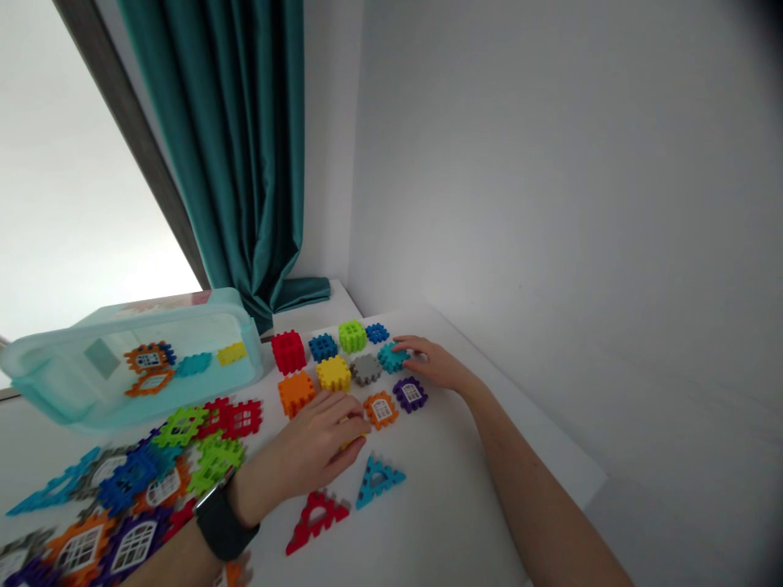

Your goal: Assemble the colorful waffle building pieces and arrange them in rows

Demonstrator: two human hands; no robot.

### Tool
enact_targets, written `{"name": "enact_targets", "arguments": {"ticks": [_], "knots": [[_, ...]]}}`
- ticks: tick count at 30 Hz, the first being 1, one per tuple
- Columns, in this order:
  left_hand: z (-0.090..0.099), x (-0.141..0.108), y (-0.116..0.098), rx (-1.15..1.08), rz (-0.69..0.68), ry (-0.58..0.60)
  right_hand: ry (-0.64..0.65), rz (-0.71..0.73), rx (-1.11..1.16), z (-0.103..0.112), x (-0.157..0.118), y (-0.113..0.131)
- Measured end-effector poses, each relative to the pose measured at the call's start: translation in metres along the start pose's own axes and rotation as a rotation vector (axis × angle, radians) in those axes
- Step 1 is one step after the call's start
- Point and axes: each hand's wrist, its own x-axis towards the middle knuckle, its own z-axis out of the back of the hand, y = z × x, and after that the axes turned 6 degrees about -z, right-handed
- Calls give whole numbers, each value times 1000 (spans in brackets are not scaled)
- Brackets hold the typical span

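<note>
Left hand: fingers curled, pinching a yellow tile; most of the tile hidden by the fingers. Dark watch on that wrist.
Right hand: thumb and fingertips at the teal stack, slightly spread. Can't tell if gripping or only resting.
Yellow tile: near side of the stacks, left of the orange window tile. Can't tell if raised or touching the worktop.
Back row: 4 stacks, left to right: red stack, dark blue stack, green stack, blue stack.
Row 2: 4 stacks, left to right: orange stack, yellow stack, grey stack, teal stack at the right end.
Near row: orange window tile just beside the purple window tile.
Triangles: red triangle and blue triangle, lying near each other, on the near side of the left hand.
Loose pile: left side, mixed colours, tiles overlapping, several with white window grids.
Bin: translucent blue, behind the pile. Inside: 2 orange pieces, teal piece, yellow piece.
Backdrop: green curtain behind, pale wall on the right.
</note>
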Motion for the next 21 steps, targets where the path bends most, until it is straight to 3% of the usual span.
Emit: {"name": "enact_targets", "arguments": {"ticks": [21], "knots": [[1, 0, -2, 27, 12, 64, 41, -34, 57, -4, 3, -9]]}}
